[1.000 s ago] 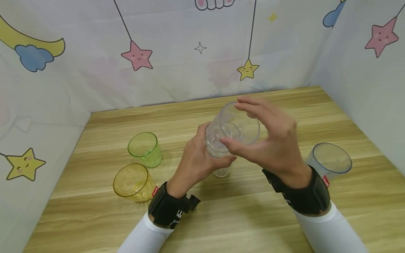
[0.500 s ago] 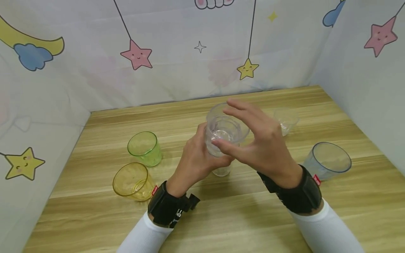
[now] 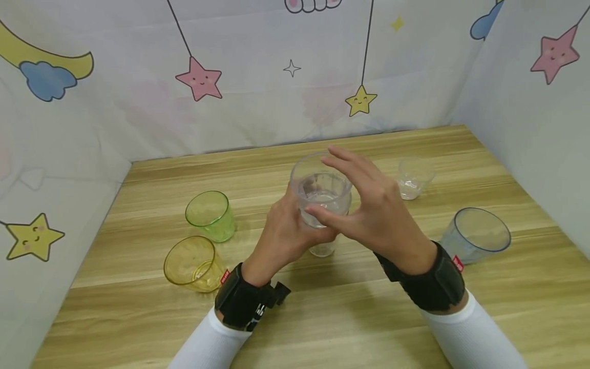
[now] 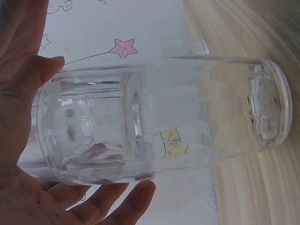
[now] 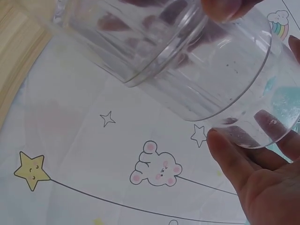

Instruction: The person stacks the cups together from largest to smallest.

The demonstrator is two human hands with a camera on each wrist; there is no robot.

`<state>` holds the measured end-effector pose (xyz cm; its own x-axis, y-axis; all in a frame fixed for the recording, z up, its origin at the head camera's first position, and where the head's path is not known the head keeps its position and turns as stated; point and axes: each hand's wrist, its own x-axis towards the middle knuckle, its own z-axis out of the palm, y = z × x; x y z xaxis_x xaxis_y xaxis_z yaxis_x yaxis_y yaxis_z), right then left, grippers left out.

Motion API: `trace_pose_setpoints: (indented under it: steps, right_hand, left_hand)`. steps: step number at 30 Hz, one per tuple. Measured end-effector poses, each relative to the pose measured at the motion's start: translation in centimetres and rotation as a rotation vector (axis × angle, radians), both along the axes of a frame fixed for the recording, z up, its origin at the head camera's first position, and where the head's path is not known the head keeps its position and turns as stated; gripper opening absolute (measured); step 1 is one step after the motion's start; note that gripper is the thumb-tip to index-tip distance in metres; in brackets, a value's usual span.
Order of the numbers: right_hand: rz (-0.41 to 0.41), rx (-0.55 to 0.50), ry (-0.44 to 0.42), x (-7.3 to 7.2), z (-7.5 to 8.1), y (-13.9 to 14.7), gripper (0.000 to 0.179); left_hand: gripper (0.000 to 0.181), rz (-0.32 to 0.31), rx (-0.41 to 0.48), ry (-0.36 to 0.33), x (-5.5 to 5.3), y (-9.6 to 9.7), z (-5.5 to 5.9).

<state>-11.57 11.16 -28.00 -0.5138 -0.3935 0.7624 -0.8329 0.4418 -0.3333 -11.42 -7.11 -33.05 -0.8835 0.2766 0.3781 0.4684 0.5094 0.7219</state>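
Observation:
A tall clear glass (image 4: 225, 112) is gripped near its mouth by my left hand (image 3: 283, 230), thumb and fingers curled round it. Its thick base (image 3: 322, 249) shows below that hand, over the table's middle. A second clear cup (image 3: 322, 197) stands nearly upright with its lower part nested in the tall glass's mouth, as the left wrist view also shows. My right hand (image 3: 380, 212) holds this upper cup near the rim, thumb on the near side and fingers on the far side. The right wrist view shows the fingertips (image 5: 215, 140) at the cup's wall.
A green cup (image 3: 218, 225) and a yellow cup (image 3: 207, 277) stand on the left of the wooden table (image 3: 299, 328). To the right are a small clear cup (image 3: 410, 187) and a bluish cup (image 3: 465, 243). Printed cloth walls (image 3: 258, 113) enclose the back and sides.
The right hand has brought the upper cup left, from tilted to nearly upright, over the tall glass. The small clear cup has come into sight behind that hand. My left hand stays in place.

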Motion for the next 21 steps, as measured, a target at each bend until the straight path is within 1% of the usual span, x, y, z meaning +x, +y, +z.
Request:
trace_pose_setpoints:
  steps: [7, 12, 16, 21]
  right_hand:
    - [-0.016, 0.032, -0.071, 0.2, 0.0, 0.4, 0.081]
    - [-0.025, 0.063, -0.087, 0.3, -0.2, 0.8, 0.089]
    - [-0.034, 0.077, -0.1, 0.4, -0.5, 1.3, 0.097]
    - [-0.029, 0.1, -0.104, 0.5, -0.9, 1.8, 0.1]
  left_hand:
    - [0.094, 0.003, 0.015, -0.02, -0.1, 0.2, -0.2]
    - [0.093, 0.018, 0.025, -0.033, -0.1, 0.2, -0.2]
    - [0.093, 0.011, 0.037, -0.025, -0.1, 0.1, -0.3]
    - [0.093, 0.015, 0.037, -0.01, -0.1, 0.0, -0.2]
